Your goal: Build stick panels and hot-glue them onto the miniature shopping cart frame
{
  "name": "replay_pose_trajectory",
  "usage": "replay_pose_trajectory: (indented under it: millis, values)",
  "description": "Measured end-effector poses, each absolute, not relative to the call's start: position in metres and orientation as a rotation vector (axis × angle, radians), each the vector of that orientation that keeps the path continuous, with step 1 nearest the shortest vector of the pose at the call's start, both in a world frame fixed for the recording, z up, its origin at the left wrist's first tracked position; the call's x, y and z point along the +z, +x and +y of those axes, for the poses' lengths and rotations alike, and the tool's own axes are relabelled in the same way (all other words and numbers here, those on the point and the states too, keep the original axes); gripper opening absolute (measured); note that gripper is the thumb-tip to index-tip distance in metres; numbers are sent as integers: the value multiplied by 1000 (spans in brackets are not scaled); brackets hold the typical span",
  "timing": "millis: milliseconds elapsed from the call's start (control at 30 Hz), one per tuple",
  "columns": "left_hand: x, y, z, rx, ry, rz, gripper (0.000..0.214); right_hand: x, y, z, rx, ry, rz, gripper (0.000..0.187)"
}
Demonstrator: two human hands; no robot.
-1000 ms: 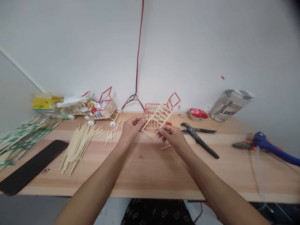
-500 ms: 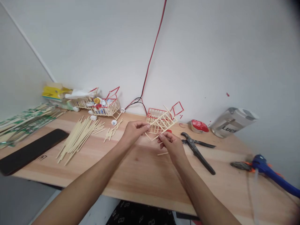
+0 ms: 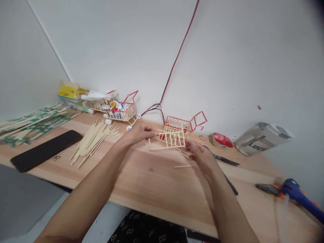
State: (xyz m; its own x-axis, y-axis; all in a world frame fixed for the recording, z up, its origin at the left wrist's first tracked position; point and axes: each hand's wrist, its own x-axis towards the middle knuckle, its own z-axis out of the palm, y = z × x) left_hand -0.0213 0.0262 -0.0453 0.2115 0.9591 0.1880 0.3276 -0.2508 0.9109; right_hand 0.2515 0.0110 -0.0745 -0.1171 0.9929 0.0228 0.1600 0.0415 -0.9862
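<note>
My left hand (image 3: 140, 132) pinches the left top end of a small flat lattice of pale wooden sticks (image 3: 168, 140), held level just above the wooden table (image 3: 157, 182). At the lattice's right end is my right hand (image 3: 201, 156), fingers curled and fingertips against the lower corner and a thin stick there. One loose stick (image 3: 184, 165) lies on the table below my right hand. Right behind the lattice stands a stick basket with a red rim (image 3: 178, 123).
A bundle of sticks (image 3: 93, 139) and a black flat slab (image 3: 47, 150) lie to the left, and wheeled stick carts (image 3: 121, 109) stand at the wall. Right side: black pliers (image 3: 226, 159), red lid (image 3: 222, 140), tipped silver can (image 3: 263, 138), blue glue gun (image 3: 296, 194).
The view swung to the right and tilted. The lattice turned from slanted to level and came lower toward the table. My right hand moved from under it to its right end.
</note>
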Motion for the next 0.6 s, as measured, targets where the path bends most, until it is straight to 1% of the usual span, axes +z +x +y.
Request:
replay_pose_trajectory:
  millis: [100,300,467,600]
  values:
    - [-42,-20,23,965,1788,1157,22,-80,249,13,1168,-1292,-1463,59]
    - [-43,-18,22,890,1882,1075,26,-84,243,9,1215,-1296,-1585,48]
    - [-50,-13,26,972,1809,1127,24,-85,241,8,1217,-1309,-1636,45]
    - [-50,-4,25,1054,1705,1142,25,-85,238,7,1258,-1264,-1567,43]
